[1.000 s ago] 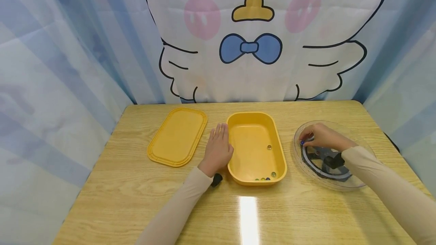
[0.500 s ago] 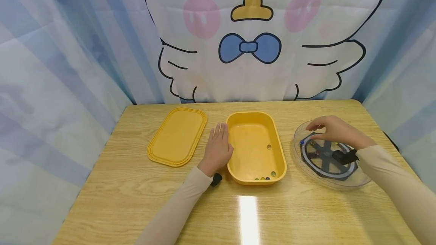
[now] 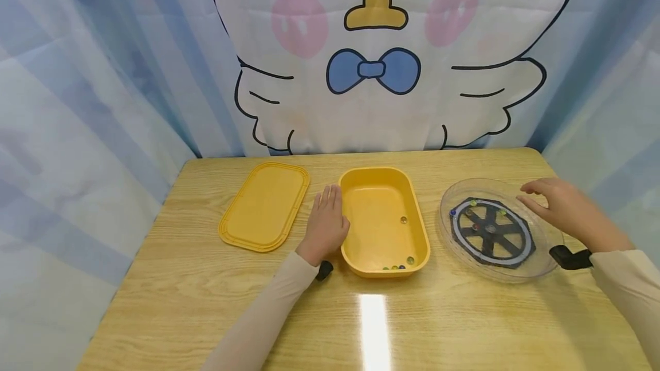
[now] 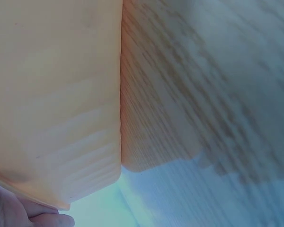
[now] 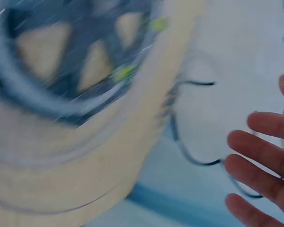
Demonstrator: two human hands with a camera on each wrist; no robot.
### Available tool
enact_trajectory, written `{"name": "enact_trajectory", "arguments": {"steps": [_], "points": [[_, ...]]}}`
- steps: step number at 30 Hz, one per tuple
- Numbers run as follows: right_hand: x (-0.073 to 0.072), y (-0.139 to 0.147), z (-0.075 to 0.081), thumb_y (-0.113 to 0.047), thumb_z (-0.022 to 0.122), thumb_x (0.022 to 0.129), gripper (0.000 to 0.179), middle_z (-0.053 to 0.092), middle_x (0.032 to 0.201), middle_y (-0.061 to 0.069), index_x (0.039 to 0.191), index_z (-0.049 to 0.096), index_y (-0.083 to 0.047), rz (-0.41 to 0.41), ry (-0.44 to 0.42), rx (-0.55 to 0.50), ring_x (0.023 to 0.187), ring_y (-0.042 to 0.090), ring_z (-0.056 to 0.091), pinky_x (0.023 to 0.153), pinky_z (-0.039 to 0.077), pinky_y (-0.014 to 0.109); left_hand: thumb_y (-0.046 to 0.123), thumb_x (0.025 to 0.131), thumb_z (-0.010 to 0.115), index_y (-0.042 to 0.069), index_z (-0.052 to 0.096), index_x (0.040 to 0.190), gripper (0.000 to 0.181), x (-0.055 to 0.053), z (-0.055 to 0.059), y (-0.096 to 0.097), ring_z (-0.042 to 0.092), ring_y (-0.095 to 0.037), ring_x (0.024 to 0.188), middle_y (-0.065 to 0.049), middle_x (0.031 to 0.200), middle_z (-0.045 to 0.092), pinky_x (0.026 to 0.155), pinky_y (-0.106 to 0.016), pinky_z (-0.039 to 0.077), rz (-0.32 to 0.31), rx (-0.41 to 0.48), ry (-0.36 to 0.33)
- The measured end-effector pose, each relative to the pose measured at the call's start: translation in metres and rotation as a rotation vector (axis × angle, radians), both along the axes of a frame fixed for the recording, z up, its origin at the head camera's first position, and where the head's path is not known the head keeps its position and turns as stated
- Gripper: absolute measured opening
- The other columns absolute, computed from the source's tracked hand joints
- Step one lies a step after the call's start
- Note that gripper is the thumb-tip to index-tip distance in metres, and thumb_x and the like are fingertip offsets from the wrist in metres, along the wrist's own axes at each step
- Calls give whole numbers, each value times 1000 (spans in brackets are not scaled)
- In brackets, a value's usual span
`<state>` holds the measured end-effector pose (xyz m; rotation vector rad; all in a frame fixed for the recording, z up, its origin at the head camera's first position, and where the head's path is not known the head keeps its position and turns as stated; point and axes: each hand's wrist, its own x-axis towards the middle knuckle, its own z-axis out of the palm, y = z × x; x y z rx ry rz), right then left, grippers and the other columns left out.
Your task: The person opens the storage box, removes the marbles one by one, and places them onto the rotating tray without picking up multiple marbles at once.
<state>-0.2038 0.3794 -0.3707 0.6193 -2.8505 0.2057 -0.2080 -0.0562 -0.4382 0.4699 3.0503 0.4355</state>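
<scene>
My left hand (image 3: pixel 326 228) rests with straight fingers against the left rim of a yellow plastic box (image 3: pixel 373 205). In the left wrist view its fingertips (image 4: pixel 49 221) touch the rim from outside. Several glass marbles lie in the box, among them an amber marble (image 3: pixel 404 220) and a green marble (image 3: pixel 410 260). My right hand (image 3: pixel 580 216) hovers over the right edge of a clear round dish (image 3: pixel 543 271), fingers spread and holding nothing. A dark spoked wheel with a pale ring track (image 3: pixel 492 232) lies in the dish. On it are a blue marble (image 3: pixel 452 212), a red marble (image 3: pixel 475 227) and others.
A yellow lid (image 3: pixel 265 206) lies flat on the wooden table (image 3: pixel 180 291), left of the box. Behind the table's far edge hangs a curtain (image 3: pixel 381 113) with a cartoon print. Black wrist cameras sit under both wrists.
My right hand lets go of the blue marble at the left of the ring, lifts and moves right to the dish's right edge, uncovering the wheel. My left hand stays at the box.
</scene>
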Motion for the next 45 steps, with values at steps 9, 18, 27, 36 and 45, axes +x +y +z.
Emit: {"name": "enact_trajectory", "arguments": {"steps": [9, 18, 27, 36, 45], "points": [[7, 41, -34, -4, 68, 79, 20, 61, 74, 26, 89, 60, 11, 31, 225, 127, 57, 35, 57, 54, 48, 51, 21, 98, 38, -3, 13, 149, 62, 0, 0, 1, 13, -30, 147, -17, 156, 17, 120, -43, 9, -1, -3, 6], [11, 62, -49, -7, 66, 79, 18, 51, 62, 13, 74, 52, 4, -19, 209, 217, 50, 24, 47, 48, 43, 45, 21, 98, 37, -3, 14, 149, 61, -1, 0, 0, 13, -30, 146, -18, 156, 19, 120, -43, 10, -6, -1, 16], [12, 69, -58, -10, 61, 84, 15, 53, 69, 12, 78, 51, -1, -27, 119, 280, 59, 25, 51, 49, 43, 42, 20, 97, 38, -3, 15, 149, 61, 0, 1, 1, 13, -29, 147, -18, 156, 19, 120, -43, 10, -2, 6, 16], [16, 70, -64, -9, 59, 85, 10, 57, 78, 14, 88, 55, -1, -24, 80, 278, 72, 30, 56, 62, 46, 49, 20, 97, 38, -3, 13, 149, 62, -1, 1, 2, 13, -30, 146, -18, 156, 19, 120, -43, 9, -9, 10, 8], [19, 75, -66, -8, 63, 82, 18, 58, 80, 14, 96, 57, 1, 4, 93, 277, 73, 30, 57, 63, 45, 51, 20, 97, 39, -4, 13, 149, 62, -1, 2, 2, 13, -30, 146, -18, 155, 19, 120, -44, 9, -15, 9, 9]]}}
